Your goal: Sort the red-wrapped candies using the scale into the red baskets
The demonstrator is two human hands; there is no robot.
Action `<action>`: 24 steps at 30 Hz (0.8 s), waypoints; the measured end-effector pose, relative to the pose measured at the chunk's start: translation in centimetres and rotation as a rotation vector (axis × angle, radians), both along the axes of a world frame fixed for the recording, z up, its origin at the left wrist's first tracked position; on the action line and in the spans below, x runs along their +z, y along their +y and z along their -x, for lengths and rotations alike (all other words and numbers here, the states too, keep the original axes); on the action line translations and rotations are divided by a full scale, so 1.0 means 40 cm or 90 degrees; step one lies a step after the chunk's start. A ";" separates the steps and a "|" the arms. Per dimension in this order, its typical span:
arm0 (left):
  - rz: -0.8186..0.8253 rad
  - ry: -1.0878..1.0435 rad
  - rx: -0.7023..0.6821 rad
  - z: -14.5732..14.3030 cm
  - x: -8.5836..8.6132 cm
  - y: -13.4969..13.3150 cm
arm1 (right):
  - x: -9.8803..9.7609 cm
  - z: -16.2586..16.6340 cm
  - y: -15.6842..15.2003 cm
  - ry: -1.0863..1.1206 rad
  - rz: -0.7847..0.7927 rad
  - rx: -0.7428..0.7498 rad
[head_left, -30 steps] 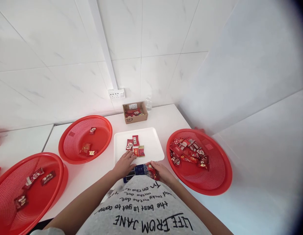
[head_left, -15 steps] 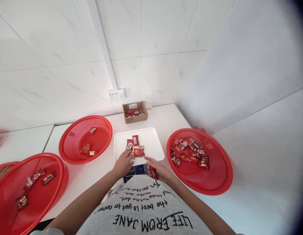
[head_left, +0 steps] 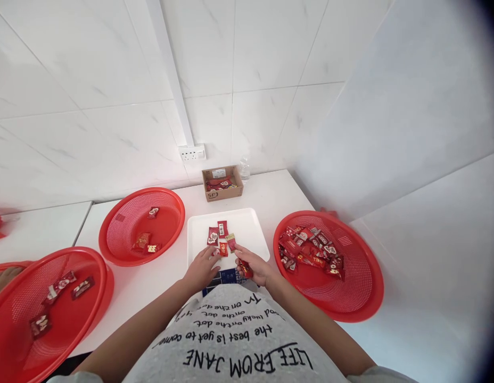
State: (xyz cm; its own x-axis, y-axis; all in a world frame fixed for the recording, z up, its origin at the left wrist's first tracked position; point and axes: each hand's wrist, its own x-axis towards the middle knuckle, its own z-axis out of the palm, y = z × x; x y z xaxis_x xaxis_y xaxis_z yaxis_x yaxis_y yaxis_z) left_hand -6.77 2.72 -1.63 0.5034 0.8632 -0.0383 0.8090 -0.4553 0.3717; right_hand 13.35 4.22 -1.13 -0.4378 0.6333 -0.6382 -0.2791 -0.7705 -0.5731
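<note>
Head view: what has your right hand (head_left: pixel 257 268) got?
— A red packet (head_left: pixel 245 269), gripped low in your curled fingers; that leaves your fingertips free to touch the tilted packet (head_left: pixel 231 242) on the white tray (head_left: pixel 250 223).
— And your left hand (head_left: pixel 201 268)?
— Spread flat and empty, fingertips at the small red packet (head_left: pixel 223 249), probably steadying the tray.
</note>
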 end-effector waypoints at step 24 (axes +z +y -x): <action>0.037 0.026 0.069 -0.005 0.011 0.065 | 0.038 -0.106 -0.046 -0.047 0.006 -0.083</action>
